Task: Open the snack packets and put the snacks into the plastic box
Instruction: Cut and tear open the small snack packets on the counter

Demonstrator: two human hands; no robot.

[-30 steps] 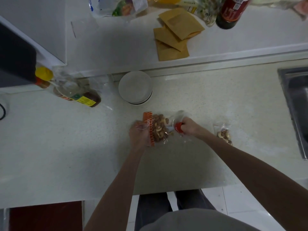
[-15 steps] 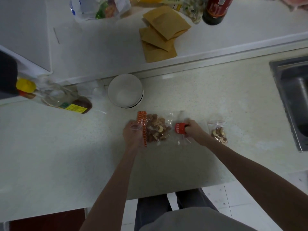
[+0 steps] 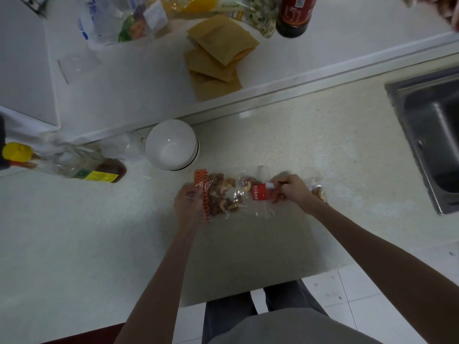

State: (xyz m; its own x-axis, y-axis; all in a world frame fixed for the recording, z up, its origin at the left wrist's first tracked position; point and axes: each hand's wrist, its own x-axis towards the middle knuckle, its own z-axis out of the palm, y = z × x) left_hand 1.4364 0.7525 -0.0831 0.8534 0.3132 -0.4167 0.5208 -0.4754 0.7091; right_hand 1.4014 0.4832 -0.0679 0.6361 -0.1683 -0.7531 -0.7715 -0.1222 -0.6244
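A clear snack packet (image 3: 229,194) of mixed nuts lies across the counter, orange patterned strip on its left end, red label on its right. My left hand (image 3: 189,205) grips the orange end. My right hand (image 3: 293,191) pinches the end with the red label. The packet is stretched between both hands. A second small clear packet of nuts (image 3: 319,192) lies just right of my right hand, partly hidden by it. A round white container (image 3: 171,144) stands on the counter behind the packet; I cannot tell if it is the plastic box.
A bottle with a yellow cap (image 3: 62,165) lies at left. Brown paper envelopes (image 3: 218,55), plastic bags (image 3: 119,21) and a dark bottle (image 3: 294,16) sit on the raised ledge behind. A steel sink (image 3: 432,135) is at right. The counter's front edge is near my body.
My hands have pulled apart, stretching the packet wider. My right hand moved right toward the second packet. The nuts have spread along the bag.
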